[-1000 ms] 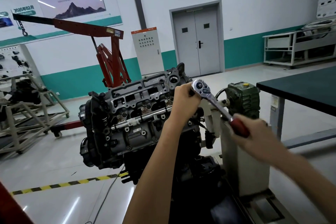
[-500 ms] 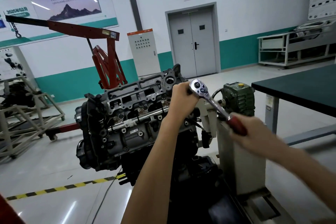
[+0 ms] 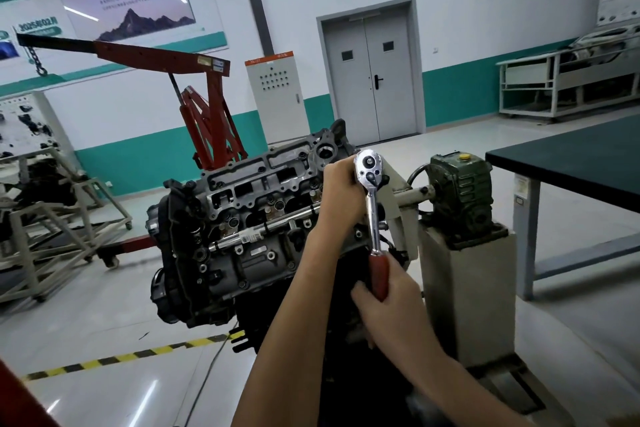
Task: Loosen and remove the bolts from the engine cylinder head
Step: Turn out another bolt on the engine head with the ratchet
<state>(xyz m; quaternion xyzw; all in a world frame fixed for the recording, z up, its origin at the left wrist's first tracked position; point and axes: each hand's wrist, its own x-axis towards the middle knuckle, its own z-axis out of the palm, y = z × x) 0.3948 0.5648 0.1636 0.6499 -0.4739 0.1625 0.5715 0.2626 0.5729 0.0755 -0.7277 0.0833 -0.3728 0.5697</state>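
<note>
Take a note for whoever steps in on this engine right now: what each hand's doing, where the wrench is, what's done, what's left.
Left hand: curled round the head end of the ratchet wrench, steadying it at the right end of the cylinder head.
Right hand: grips the red handle, which points down toward the person.
Done: wrench in place; bolt under it hidden.
Left: turn it out, then the other bolts; none visibly removed.

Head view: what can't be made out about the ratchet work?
- Bolt and socket: head view, hidden behind the ratchet head and left hand.
- Left hand's grip: head view, fingers turned away; what they hold is unseen.
- Underside of the engine: head view, too dark.
- Wall poster text: head view, too small.
</note>
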